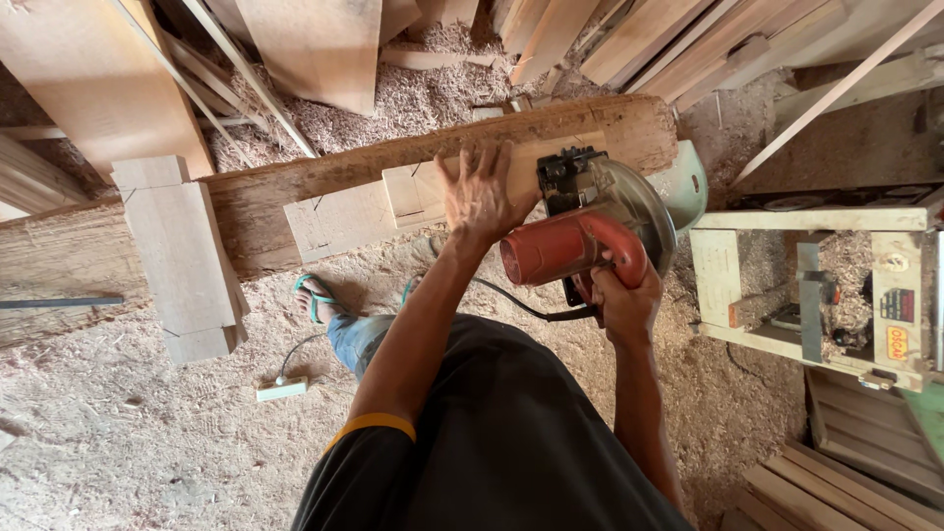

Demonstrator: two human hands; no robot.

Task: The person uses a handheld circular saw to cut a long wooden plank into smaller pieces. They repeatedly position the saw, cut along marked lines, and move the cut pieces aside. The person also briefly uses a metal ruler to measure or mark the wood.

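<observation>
So over on the far left there's a pale planed block (182, 258) lying across a long rough beam (324, 187), sticking out toward the near side, and a white power strip (282, 389) is sitting in the sawdust on the floor below it. The beam is running left to right, tilting a bit farther away as it goes right. On top of it a lighter, smoother board (393, 202) is lying along the same line, with pencil marks on it.

The left hand (480, 197) is pressing flat on that board, fingers (462, 167) spread wide and pointing away, not gripping anything, just pinning it down. Right beside it, touching or near enough, the red circular saw (590, 231) is sitting on the board's right end. The right hand (621, 300) is wrapping fully closed around the saw's handle from the near side, so it's the hand actually on the tool.

The board's long axis is stretching out to the left of the saw, under the flat palm. Further right a small wooden bench machine (816, 285) is standing well apart, full of shavings.
</observation>
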